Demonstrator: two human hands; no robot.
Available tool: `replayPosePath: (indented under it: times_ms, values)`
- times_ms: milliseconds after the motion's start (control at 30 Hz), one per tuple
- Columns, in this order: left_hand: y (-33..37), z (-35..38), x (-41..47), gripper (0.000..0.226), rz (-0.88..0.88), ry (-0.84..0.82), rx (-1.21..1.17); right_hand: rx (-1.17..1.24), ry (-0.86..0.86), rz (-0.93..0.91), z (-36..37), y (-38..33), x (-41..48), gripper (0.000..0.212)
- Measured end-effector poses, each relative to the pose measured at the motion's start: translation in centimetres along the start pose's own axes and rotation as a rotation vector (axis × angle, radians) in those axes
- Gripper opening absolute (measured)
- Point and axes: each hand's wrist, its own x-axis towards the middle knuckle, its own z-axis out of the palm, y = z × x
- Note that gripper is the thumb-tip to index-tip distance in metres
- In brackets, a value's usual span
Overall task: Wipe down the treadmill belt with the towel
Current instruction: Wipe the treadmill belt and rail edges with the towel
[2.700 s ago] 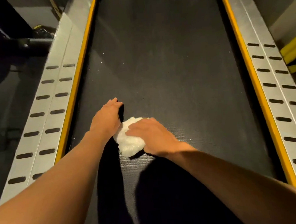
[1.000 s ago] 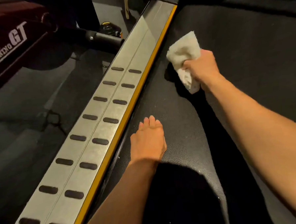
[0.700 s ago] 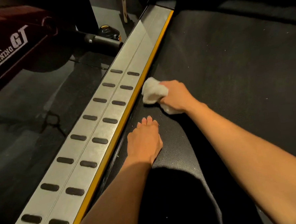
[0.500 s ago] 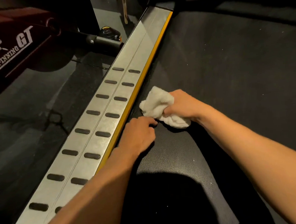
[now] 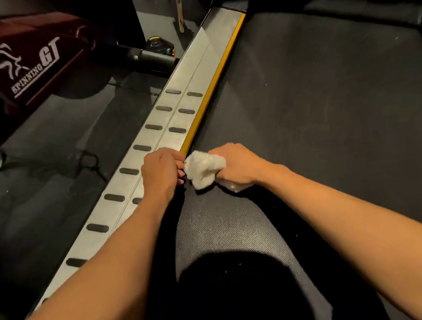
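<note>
Now the right hand (image 5: 239, 165) squeezes the towel (image 5: 203, 171) into a ball and presses it on the treadmill belt (image 5: 325, 129), right by the yellow strip (image 5: 212, 85), likely to rub dirt off that edge. The left hand (image 5: 161, 171) sits beside the towel at the side rail (image 5: 195, 70) with its fingers bent, maybe to steady the person, but whether it grips anything cannot be told.

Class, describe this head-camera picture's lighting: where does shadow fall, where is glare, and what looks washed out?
Head view: dim overall; a black shadow lies on the belt at bottom centre; pale glare streaks the silver side rail near its far end; the white towel in the right hand looks washed out, its texture partly lost.
</note>
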Motion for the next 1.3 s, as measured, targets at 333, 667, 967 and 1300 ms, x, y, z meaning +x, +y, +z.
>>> replayPosePath:
  times_ms: [333, 667, 967, 1300]
  values:
    - [0.5, -1.5, -0.4, 0.032, -0.139, -0.014, -0.094, 0.191, 0.311, 0.170, -2.5, 1.5, 0.0, 0.019]
    - [0.7, -2.1, -1.8, 0.034, -0.113, -0.042, -0.044, 0.376, -0.202, -0.031, 4.4, -5.8, -6.1, 0.020]
    - [1.3, -3.3, -3.3, 0.034, -0.057, -0.091, 0.085, 0.115, 0.178, 0.186, 1.5, -1.4, -4.0, 0.027]
    - [-2.2, -4.1, -4.6, 0.028, 0.062, -0.239, 0.459, 0.368, 0.186, 0.156, -0.4, -1.4, -9.2, 0.020]
